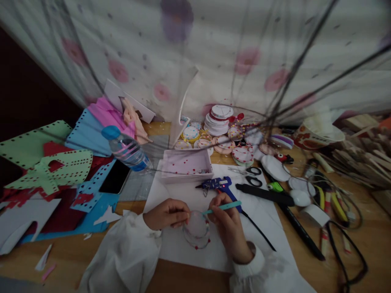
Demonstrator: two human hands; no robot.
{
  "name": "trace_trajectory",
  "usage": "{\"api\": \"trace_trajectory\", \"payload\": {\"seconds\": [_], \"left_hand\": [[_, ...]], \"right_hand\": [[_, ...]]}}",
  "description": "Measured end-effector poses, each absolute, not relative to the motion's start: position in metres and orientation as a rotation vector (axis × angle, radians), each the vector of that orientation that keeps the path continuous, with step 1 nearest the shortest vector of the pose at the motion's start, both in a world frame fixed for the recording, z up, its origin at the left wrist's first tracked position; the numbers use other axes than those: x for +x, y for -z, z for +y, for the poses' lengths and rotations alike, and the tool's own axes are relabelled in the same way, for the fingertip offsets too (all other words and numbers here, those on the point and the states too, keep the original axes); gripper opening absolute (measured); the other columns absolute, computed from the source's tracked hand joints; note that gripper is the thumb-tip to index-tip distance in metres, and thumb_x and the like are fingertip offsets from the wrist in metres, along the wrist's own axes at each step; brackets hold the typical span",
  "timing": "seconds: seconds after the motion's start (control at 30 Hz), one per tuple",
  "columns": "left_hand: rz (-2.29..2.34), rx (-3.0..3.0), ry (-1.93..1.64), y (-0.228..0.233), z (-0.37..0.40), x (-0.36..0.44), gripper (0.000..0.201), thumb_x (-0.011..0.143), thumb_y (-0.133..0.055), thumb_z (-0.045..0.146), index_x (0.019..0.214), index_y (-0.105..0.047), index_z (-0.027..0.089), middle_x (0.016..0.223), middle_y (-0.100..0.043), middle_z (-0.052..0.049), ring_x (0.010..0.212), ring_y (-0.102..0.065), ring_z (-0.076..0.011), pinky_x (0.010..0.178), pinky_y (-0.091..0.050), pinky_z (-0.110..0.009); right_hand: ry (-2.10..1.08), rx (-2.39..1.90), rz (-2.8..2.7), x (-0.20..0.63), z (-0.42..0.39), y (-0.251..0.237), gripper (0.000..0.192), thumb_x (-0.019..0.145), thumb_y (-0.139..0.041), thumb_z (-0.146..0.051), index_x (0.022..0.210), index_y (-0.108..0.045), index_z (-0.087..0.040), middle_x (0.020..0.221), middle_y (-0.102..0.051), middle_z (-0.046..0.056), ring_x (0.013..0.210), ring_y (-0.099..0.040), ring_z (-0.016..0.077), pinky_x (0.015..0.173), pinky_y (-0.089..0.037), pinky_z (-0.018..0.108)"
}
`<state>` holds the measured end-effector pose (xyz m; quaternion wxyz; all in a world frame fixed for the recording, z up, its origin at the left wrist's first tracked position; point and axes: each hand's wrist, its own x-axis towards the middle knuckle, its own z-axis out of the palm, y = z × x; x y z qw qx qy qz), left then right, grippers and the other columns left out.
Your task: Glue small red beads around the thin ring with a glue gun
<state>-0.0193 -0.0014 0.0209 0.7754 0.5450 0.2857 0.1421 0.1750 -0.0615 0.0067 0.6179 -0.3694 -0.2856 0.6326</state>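
My left hand [168, 213] pinches the upper left edge of a small, pale round craft piece [197, 231] with red dots along its rim. The piece looks like two stacked rings or discs; its exact make is blurred. In my right hand [227, 224] is a slim teal tool that looks like tweezers [230, 206], gripped between thumb and fingers. Its tip points left and lies at the upper right edge of the piece. Just behind my right hand, a blue glue gun [222, 185] rests on white paper [189, 195]. A pale pink box [187, 176] holding small red bits stands beyond.
Left lie coloured dotted sheets [61, 171], a phone [115, 177] and a water bottle [130, 152]. Decorated round pieces [222, 142] are piled behind. Scissors [253, 177], a black marker [301, 232], cables and wooden strips [363, 150] crowd the right. Dark strands hang across the view.
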Motion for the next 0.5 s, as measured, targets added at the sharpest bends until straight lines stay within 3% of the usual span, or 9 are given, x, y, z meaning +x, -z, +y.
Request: {"api": "trace_trajectory", "payload": {"seconds": [0.5], "left_hand": [[0.590,1.239,-0.272,-0.0223,-0.0011,-0.0179,0.047,0.079,-0.057,0.057,0.071,-0.057,0.011,0.053,-0.045,0.004,0.044,-0.034,-0.0057,0.045,-0.025,-0.020]], "right_hand": [[-1.494,-0.841,-0.719,0.1724,-0.0648,-0.0026,0.015,0.082,-0.063,-0.025,0.083,-0.048,-0.023,0.069,-0.046,-0.006,0.056,-0.040,0.0072,0.051,-0.035,0.020]]}}
